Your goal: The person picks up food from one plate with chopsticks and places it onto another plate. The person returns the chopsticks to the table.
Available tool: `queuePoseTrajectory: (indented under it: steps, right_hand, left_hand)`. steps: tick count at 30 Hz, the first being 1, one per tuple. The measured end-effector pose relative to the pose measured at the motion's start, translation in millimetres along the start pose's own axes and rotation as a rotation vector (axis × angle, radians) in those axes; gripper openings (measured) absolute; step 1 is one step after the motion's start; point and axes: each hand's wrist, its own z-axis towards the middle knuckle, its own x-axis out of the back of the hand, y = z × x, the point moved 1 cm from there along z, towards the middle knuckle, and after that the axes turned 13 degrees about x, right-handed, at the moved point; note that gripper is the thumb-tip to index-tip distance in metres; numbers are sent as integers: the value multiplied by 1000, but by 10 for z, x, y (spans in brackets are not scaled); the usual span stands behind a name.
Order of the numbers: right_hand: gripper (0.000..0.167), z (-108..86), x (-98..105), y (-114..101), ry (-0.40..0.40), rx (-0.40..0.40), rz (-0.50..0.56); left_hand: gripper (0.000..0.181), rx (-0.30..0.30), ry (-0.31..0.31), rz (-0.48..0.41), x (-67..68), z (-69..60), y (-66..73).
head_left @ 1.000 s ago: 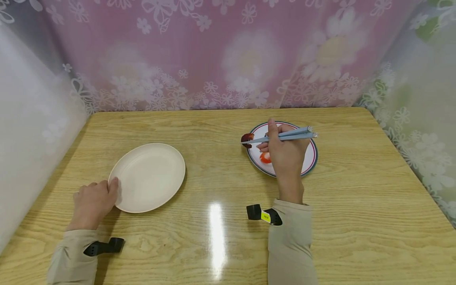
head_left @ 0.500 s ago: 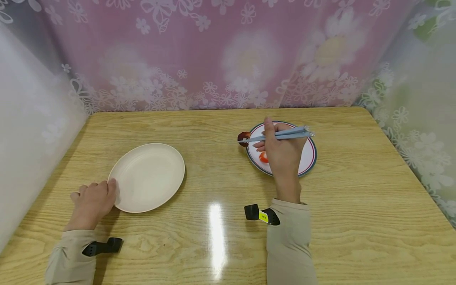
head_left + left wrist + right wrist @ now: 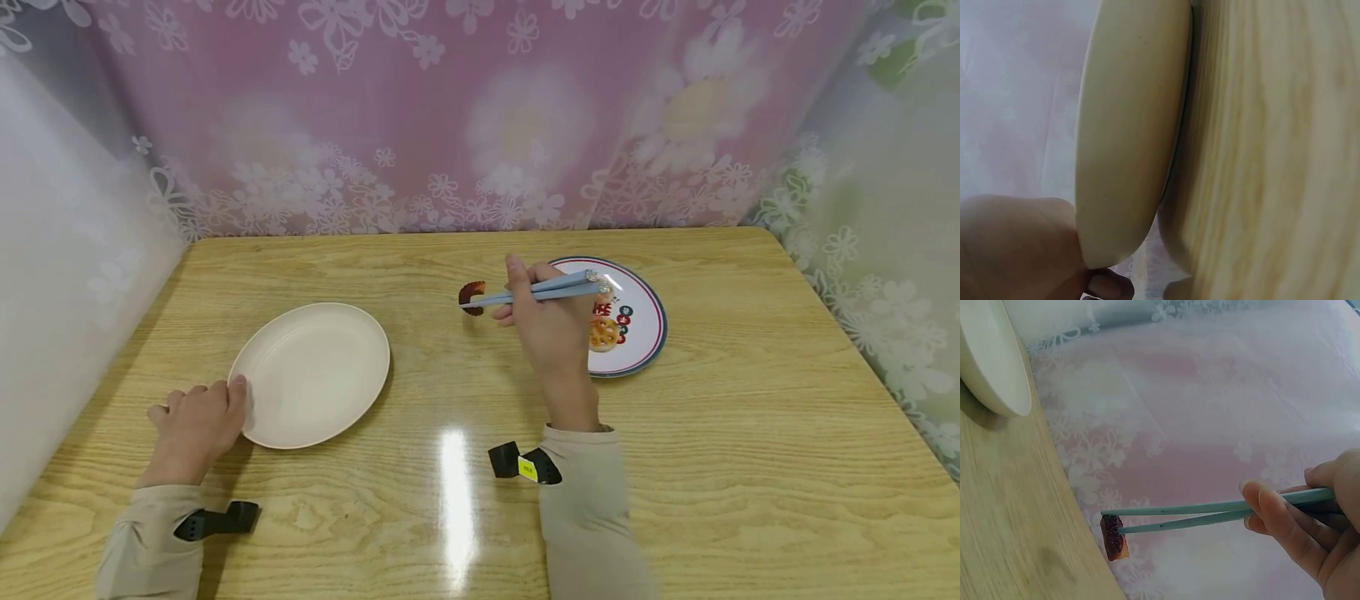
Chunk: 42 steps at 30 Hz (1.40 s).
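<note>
Our right hand [image 3: 551, 329] grips chopsticks [image 3: 1179, 509]; dark piece [image 3: 1113, 539], pinched leftward, clear of patterned plate [image 3: 639, 327] rightward (slices [image 3: 603, 335] there, maybe printed), not yet set down. Left hand [image 3: 197, 425] pinches pale plate [image 3: 311, 375] rightward.

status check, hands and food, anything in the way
Right hand gripping chopsticks, dark piece of food pinched at tips, above table. Left hand holding rim of cream plate. No obstacle seen between food and cream plate.
</note>
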Motion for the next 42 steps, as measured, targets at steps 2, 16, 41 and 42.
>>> queuePoseTrajectory:
  steps: [2,16,41,42]
  right_hand:
    - [37,-19,-59,-42,-25,13,18]
    - [39,-195,-470,-252,-215,-16,107]
    - [42,-590,-1061,-347,-460,54,269]
    - [42,-613,-1087,-342,-468,65,262]
  left_hand:
    - [68,1,-1,-1,3,-1,1]
    - [66,2,-4,-10,12,-26,3]
    - [67,-9,9,-27,0,-35,8]
    - [67,-8,8,-26,-2,-36,8]
